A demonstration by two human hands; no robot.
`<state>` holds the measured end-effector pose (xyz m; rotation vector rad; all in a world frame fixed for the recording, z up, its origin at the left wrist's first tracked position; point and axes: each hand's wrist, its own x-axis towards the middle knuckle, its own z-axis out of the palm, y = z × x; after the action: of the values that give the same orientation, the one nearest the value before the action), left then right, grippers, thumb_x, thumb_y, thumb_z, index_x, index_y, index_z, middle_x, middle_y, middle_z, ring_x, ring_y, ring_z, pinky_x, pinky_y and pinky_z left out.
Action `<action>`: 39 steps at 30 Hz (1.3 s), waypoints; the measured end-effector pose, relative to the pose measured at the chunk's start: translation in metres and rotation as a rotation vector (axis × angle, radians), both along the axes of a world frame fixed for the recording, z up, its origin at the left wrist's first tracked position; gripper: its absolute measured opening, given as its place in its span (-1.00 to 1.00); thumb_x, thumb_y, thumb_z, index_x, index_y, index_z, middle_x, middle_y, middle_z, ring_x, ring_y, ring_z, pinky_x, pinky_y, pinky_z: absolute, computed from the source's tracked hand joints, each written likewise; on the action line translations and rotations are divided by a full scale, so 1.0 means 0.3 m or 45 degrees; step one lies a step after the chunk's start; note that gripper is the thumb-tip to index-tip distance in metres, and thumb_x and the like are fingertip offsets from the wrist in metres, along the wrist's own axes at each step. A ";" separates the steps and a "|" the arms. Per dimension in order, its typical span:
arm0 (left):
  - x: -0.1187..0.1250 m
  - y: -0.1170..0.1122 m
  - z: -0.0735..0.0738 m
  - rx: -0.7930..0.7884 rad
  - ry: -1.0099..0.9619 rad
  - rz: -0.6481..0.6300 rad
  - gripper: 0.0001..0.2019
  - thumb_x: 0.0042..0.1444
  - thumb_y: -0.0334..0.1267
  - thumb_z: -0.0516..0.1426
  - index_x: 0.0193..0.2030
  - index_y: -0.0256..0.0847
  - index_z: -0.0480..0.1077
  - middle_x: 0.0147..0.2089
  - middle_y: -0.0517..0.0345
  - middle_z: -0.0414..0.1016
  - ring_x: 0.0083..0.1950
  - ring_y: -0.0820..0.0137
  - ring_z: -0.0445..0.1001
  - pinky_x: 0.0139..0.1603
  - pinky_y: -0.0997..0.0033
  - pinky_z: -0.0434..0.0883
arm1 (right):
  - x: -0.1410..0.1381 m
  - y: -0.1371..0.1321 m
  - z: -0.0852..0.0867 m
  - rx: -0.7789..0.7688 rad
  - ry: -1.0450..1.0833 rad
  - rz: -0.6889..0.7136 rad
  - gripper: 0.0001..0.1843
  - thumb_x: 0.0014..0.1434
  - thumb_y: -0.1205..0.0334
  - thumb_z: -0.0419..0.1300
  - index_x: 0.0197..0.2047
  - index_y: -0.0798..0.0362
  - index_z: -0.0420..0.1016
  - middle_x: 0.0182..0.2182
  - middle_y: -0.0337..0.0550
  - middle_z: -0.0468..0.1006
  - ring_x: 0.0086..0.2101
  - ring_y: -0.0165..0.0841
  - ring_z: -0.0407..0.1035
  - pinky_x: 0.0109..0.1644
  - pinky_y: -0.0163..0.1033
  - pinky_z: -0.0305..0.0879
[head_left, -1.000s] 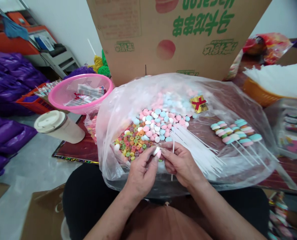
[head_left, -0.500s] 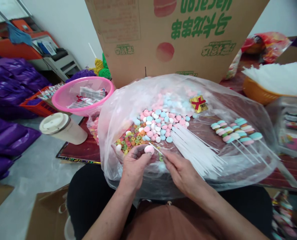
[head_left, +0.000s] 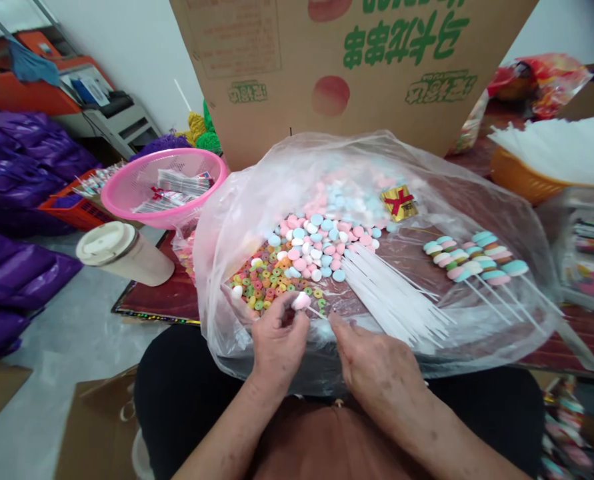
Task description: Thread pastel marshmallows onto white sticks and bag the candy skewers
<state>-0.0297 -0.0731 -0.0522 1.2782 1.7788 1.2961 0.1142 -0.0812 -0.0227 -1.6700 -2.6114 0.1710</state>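
My left hand (head_left: 281, 333) pinches a pink-and-white marshmallow (head_left: 301, 301) between thumb and fingers. A thin white stick (head_left: 318, 313) meets the marshmallow from the right, its other end gripped in my right hand (head_left: 371, 353). Just beyond my left hand lie small coloured candy rings (head_left: 267, 283). Behind them is a heap of pink, blue and white marshmallows (head_left: 317, 247). A bundle of white sticks (head_left: 391, 293) lies to the right. Farther right rest several finished marshmallow skewers (head_left: 471, 259). All of this lies on a clear plastic bag (head_left: 227, 220).
A large cardboard box (head_left: 377, 87) stands at the back. To the left are a pink basket (head_left: 111, 200) with packets and a lidded cup (head_left: 147, 259). An orange basket (head_left: 511, 177) of white sticks and a clear container (head_left: 587, 253) stand at the right.
The stick, formerly beside the marshmallow with its tip free, now has its tip at the marshmallow. My right hand has turned and shifted slightly, and the marshmallow has tilted.
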 end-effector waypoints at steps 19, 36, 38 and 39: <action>0.037 -0.049 -0.060 0.234 0.461 -0.145 -0.78 0.05 -0.40 0.06 -0.16 -0.25 0.43 -0.27 0.08 0.58 -0.32 0.41 0.53 -0.25 0.47 0.46 | -0.042 0.010 -0.090 -0.063 0.190 -0.043 -0.74 0.08 0.54 0.00 -0.27 0.10 0.45 -0.47 -0.12 0.53 -0.46 -0.33 0.42 -0.43 -0.31 0.15; -0.046 0.176 -0.006 -0.342 1.389 -0.453 -0.80 0.10 -0.29 0.01 -0.19 -0.14 0.43 -0.21 0.06 0.40 -0.19 0.25 0.40 -0.27 0.33 0.31 | 0.090 0.077 -0.152 -0.270 0.524 -0.259 -0.70 0.21 0.22 -0.13 -0.38 0.04 0.39 -0.51 -0.15 0.49 -0.49 -0.33 0.36 -0.41 -0.30 0.09; -0.056 0.179 -0.007 -0.346 1.391 -0.485 -0.82 0.09 -0.28 0.03 -0.25 -0.13 0.45 -0.23 0.07 0.40 -0.18 0.25 0.40 -0.28 0.34 0.30 | 0.117 0.099 -0.157 -0.238 0.511 -0.316 -0.69 0.20 0.20 -0.12 -0.37 0.05 0.41 -0.50 -0.13 0.50 -0.48 -0.32 0.36 -0.40 -0.29 0.10; -0.060 0.179 -0.007 -0.338 1.384 -0.491 -0.83 0.09 -0.29 0.03 -0.26 -0.14 0.45 -0.22 0.07 0.40 -0.17 0.26 0.40 -0.27 0.35 0.30 | 0.136 0.112 -0.159 -0.210 0.508 -0.342 -0.69 0.20 0.19 -0.12 -0.37 0.06 0.42 -0.47 -0.11 0.51 -0.46 -0.31 0.36 -0.39 -0.29 0.10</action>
<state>-0.0475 -0.0195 -0.0543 2.2300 2.0667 0.0648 0.1549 -0.0476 -0.0704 -1.7922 -2.1126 0.6487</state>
